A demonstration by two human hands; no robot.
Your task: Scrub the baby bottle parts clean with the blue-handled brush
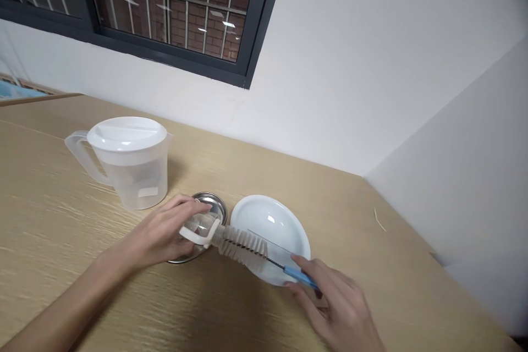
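Note:
My left hand is closed round a small clear bottle with a white handle, tilted on its side with its mouth toward the right. In my right hand is the blue handle of a bottle brush. Its white bristles meet the bottle's mouth, and the tip seems to be just inside. Beneath the bottle lies a round steel dish, partly hidden by my left hand. A white oval plate sits behind and under the brush.
A translucent lidded pitcher stands at the left on the wooden table. A thin pale strip lies on the right side. The white wall and barred window rise behind the table.

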